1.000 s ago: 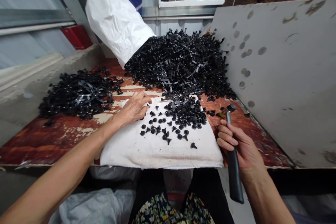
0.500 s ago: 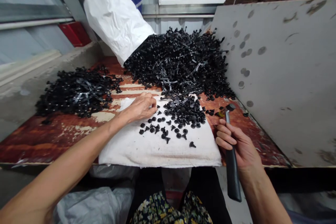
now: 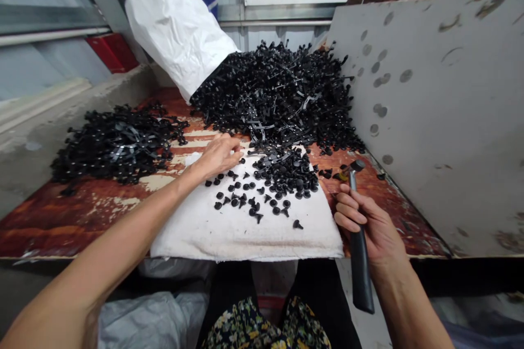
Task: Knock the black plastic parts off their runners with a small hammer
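Observation:
My right hand (image 3: 368, 223) grips a hammer (image 3: 361, 270) by its black handle, with the metal head up above the tabletop. My left hand (image 3: 221, 154) is at the back left of a folded white cloth (image 3: 245, 237), its fingers curled together; whatever is between them is hidden. Beside those fingers, small black round-headed pieces with short stems (image 3: 295, 174) are heaped on the cloth, and others lie scattered toward me. A flat black strip with holes (image 3: 270, 157) rests on the back of this heap.
A large mound of black strips and pieces (image 3: 278, 92) fills the back, beside a white sack (image 3: 176, 27). A smaller pile (image 3: 123, 142) lies left on the worn red tabletop (image 3: 36, 218). A grey panel (image 3: 450, 120) stands along the right.
My left hand has shifted slightly left and back. More small black pieces now show on the cloth just in front of it. My right hand still holds the hammer in nearly the same place.

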`<state>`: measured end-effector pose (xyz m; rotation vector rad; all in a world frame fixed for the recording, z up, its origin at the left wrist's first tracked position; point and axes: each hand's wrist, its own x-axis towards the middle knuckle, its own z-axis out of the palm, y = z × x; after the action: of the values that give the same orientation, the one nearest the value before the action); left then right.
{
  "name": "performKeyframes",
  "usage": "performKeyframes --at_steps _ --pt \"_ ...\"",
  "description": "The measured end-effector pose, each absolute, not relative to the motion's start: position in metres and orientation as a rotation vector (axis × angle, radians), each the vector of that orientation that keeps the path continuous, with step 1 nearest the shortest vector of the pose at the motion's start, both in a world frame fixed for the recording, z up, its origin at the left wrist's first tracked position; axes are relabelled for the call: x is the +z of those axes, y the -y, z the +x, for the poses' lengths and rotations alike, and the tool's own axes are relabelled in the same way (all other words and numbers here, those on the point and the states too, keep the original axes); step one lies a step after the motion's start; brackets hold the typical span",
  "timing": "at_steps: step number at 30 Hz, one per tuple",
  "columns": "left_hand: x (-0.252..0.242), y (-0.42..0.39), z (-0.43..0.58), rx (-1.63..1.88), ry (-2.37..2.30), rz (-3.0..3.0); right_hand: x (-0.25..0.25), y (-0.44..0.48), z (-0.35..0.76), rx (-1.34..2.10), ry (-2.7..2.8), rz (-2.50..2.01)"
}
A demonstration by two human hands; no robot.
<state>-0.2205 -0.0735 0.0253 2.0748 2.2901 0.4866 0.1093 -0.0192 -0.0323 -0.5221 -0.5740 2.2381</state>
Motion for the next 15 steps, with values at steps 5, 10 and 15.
performKeyframes --at_steps 5,10,15 --pt "0.030 0.097 -0.231 0.374 -1.927 2.131 -0.034 0.019 0.109 2.233 0.578 -0.509" --pt "0.021 0.094 -0.231 0.314 -1.930 2.139 -0.033 0.019 0.109 2.229 0.556 -0.520" --pt "0.024 0.083 -0.223 0.371 -2.076 2.112 -0.032 0.019 0.109 2.240 0.539 -0.514"
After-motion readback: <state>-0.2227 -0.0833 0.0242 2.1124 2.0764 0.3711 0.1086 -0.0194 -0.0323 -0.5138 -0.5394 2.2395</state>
